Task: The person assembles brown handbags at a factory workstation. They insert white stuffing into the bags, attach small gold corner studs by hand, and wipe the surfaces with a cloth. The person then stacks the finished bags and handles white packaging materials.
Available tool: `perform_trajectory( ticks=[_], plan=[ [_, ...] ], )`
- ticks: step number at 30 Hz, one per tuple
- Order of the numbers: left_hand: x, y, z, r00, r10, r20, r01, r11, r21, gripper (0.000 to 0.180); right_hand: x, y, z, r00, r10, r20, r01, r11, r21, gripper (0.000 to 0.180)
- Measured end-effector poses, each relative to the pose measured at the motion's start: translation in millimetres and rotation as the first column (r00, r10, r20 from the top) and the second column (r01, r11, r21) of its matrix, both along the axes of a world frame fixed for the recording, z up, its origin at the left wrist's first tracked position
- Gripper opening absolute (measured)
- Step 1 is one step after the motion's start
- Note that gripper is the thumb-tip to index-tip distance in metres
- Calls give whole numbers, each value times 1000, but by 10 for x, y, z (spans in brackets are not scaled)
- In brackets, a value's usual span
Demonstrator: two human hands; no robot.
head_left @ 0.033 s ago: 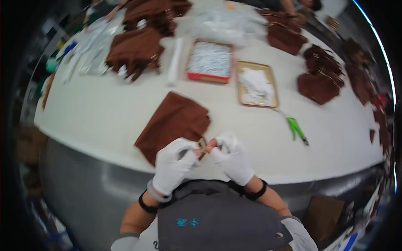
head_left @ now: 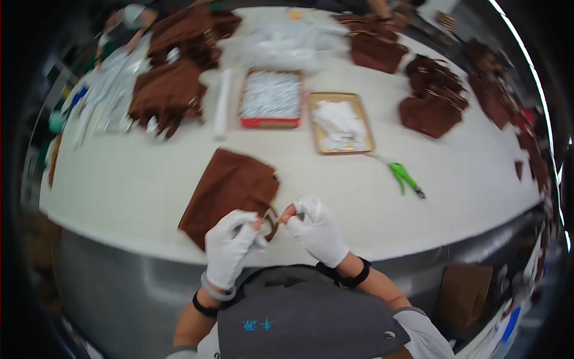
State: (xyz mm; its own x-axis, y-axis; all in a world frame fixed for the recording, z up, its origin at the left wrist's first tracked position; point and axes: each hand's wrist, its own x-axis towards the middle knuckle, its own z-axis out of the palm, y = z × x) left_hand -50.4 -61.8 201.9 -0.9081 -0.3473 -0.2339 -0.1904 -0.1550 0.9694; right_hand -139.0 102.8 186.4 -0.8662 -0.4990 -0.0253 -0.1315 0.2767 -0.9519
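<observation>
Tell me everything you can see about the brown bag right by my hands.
The brown bag looks like soft, matte leather or fabric. It lies flattened and slanted on the white table, its lower end toward the near edge. At its right side is a loop, apparently a strap with gold-coloured fittings. The gloved left hand and right hand pinch at that loop; blur hides finer detail.

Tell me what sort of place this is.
Likely a workshop for bags or similar goods: heaps of matching brown items sit on a broad white table, a red-sided box holds many small pale pieces, and a green hand tool lies nearby.
</observation>
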Motion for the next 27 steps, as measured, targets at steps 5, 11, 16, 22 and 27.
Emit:
perform_trajectory(
  ticks=[5, 11, 16, 22, 27],
  plan=[
    [-464, 70, -343, 991, -6, -131, 17, 996, 82, 24, -466, 1399, -942, 708, -615, 346, 683, 720, -118, 10],
    [-1603, 961, -329, 837, -499, -226, 450, 861, -236, 30, -195, 3319, -1132, 310, -650, 694, 932, 63, -356, 18],
    [-3436, 2297, -8, 688, -669, -282, 457, 701, -548, 45, -213, 4240, -941, 330, -744, 581, 904, 73, -420, 12],
    [-5562, 4189, 335, 561, -673, -482, -503, 186, -844, 59, -514, 5530, -1167, 298, -695, 654, 920, 26, -391, 5],
    [-6341, 4435, -89, 696, -692, -192, 90, 350, -933, 18, -831, 6122, -1197, 364, -699, 616, 914, 142, -379, 4]
  ],
)
